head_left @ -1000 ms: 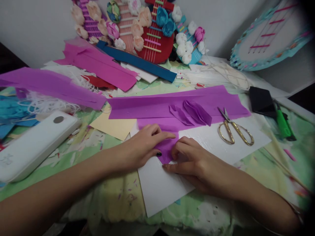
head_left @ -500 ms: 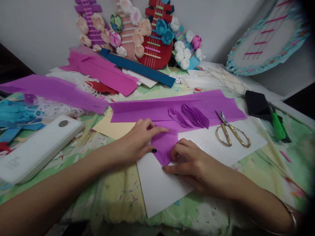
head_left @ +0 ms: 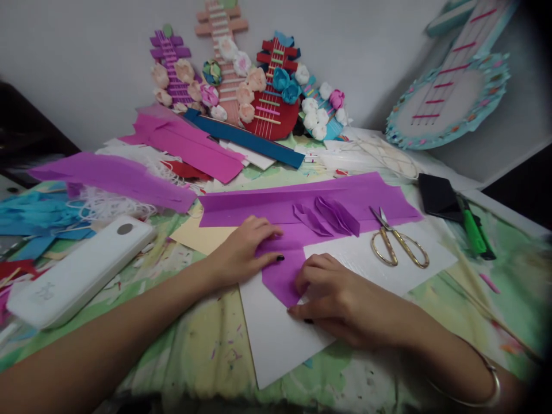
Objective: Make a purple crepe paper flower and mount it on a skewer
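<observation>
A purple tissue-paper piece (head_left: 282,275) lies on a white sheet (head_left: 276,333) at the table's front. My left hand (head_left: 245,247) presses down on its upper left part, fingers curled and together, thumb on the paper. My right hand (head_left: 334,293) holds down its lower right corner with bent fingers pinching at the edge. Behind them lies a long purple tissue strip (head_left: 310,198) with two folded purple petals (head_left: 328,215) on it.
Gold-handled scissors (head_left: 397,241) rest on the white sheet to the right. A white case (head_left: 81,270) lies at left, a black phone (head_left: 437,195) and green marker (head_left: 472,230) at right. Paper guitars with flowers (head_left: 259,92) lean on the wall behind pink and blue paper.
My left hand has pulled back slightly and curled its fingers, sliding along the purple paper. The right hand stays on the corner. The view has tilted up a little.
</observation>
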Motion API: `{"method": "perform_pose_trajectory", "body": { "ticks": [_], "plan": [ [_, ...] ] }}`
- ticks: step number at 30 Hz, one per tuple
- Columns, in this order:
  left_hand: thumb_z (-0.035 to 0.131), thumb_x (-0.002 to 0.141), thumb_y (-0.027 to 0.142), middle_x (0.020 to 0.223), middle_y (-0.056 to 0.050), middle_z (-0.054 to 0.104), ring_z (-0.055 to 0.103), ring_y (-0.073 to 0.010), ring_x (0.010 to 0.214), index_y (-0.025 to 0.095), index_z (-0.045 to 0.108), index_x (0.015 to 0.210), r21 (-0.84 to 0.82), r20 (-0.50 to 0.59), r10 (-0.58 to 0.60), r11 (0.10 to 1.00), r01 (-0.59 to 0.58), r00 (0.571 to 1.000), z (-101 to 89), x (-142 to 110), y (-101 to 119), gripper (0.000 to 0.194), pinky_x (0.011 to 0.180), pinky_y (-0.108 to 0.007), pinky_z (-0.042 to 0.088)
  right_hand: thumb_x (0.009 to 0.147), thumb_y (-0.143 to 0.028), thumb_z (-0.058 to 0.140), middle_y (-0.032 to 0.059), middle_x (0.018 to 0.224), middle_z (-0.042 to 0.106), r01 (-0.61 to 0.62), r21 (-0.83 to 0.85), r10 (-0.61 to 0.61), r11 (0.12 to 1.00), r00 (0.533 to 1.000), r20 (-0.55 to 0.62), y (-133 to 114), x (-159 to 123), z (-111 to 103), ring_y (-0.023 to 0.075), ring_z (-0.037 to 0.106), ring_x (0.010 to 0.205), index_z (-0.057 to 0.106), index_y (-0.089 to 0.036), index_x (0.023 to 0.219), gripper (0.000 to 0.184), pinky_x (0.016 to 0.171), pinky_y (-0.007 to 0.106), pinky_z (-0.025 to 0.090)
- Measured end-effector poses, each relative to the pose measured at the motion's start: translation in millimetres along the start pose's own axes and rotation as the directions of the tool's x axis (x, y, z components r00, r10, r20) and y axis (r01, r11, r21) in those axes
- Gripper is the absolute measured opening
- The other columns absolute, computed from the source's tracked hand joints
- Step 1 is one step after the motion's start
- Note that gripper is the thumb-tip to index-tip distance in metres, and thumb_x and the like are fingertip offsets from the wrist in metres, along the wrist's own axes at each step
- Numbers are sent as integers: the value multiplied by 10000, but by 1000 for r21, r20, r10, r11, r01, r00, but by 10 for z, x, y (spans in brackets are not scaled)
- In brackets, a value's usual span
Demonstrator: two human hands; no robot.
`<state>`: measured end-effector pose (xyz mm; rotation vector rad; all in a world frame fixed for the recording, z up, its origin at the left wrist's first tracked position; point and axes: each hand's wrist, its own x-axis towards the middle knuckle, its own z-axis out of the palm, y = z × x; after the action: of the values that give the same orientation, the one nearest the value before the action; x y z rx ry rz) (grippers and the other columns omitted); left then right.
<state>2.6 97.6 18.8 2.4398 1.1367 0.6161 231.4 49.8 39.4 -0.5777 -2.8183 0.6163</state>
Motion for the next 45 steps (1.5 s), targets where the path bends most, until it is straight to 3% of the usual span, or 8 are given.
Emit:
{"method": "perform_pose_trajectory", "body": {
  "ticks": [5, 10, 15, 19, 27, 31, 38, 45],
  "plan": [
    [512, 808, 134, 783, -19, 597, 534, -137, 701, 156, 599, 1072, -198, -47, -128, 973, 117, 991, 33, -14, 50, 278, 654, -267, 437, 854, -249, 577, 89, 1038, 573, 20, -82, -32, 996, 989, -141, 55, -17, -37, 220, 459, 996, 672, -171, 792, 137, 860, 394, 375],
    [470, 835, 152, 857, -24, 633, 578, -129, 746, 193, 693, 931, -386, -199, -293, 901, 200, 935, -10, -35, 116, 247, 639, -237, 450, 860, -170, 550, 53, 742, 598, -99, -129, 15, 987, 845, -535, 134, -34, 74, 155, 503, 714, 634, -147, 953, 127, 671, 303, 411],
    [499, 832, 170, 1012, -33, 697, 628, -166, 940, 185, 690, 1008, -507, -199, -379, 829, 236, 904, 41, -81, 269, 260, 825, -277, 501, 883, -178, 515, -22, 680, 652, -136, 24, 135, 990, 915, -379, 42, -43, 170, 103, 508, 518, 328, -200, 1391, 542, 523, 219, 388],
    [545, 810, 173, 1230, -70, 620, 584, -196, 1116, 161, 589, 1209, -548, -184, -290, 823, 147, 939, 146, -164, 377, 402, 955, -317, 475, 874, -151, 509, 20, 966, 712, -207, 186, 251, 960, 932, -259, 19, -24, 204, 74, 576, 532, 65, -205, 1471, 746, 563, 189, 457],
    [596, 776, 116, 1040, -97, 703, 662, -198, 928, 137, 600, 1175, -130, -283, 120, 978, -162, 952, 262, -249, 340, 400, 833, -327, 538, 859, -104, 539, -3, 720, 724, -140, 27, 125, 990, 765, -632, 158, -4, 213, 72, 634, 544, 643, -193, 1101, 278, 530, 162, 477],
    [572, 815, 114, 859, -74, 704, 631, -181, 781, 137, 647, 1046, 109, -373, 203, 979, -175, 905, 230, -230, 259, 244, 697, -320, 523, 826, -89, 563, -3, 716, 724, -137, 298, 291, 945, 768, -570, 159, -5, 162, 69, 642, 525, 704, -184, 962, 218, 523, 155, 494],
    [633, 755, 81, 756, -44, 607, 519, -175, 764, 175, 665, 792, 227, -424, 342, 937, -267, 839, 105, -196, 216, 106, 676, -334, 441, 735, -143, 641, 22, 736, 703, -270, 735, 658, 622, 689, -303, 245, 20, 103, 74, 580, 504, 725, -169, 811, 117, 497, 190, 478],
    [613, 747, 67, 816, -48, 645, 571, -155, 749, 162, 631, 852, 128, -269, 482, 876, -465, 834, 39, -268, 257, 143, 664, -294, 443, 743, -176, 647, -1, 625, 642, -361, 786, 580, 502, 814, 4, 266, -28, 12, 71, 550, 516, 698, -148, 778, 67, 502, 180, 429]
  ]
}}
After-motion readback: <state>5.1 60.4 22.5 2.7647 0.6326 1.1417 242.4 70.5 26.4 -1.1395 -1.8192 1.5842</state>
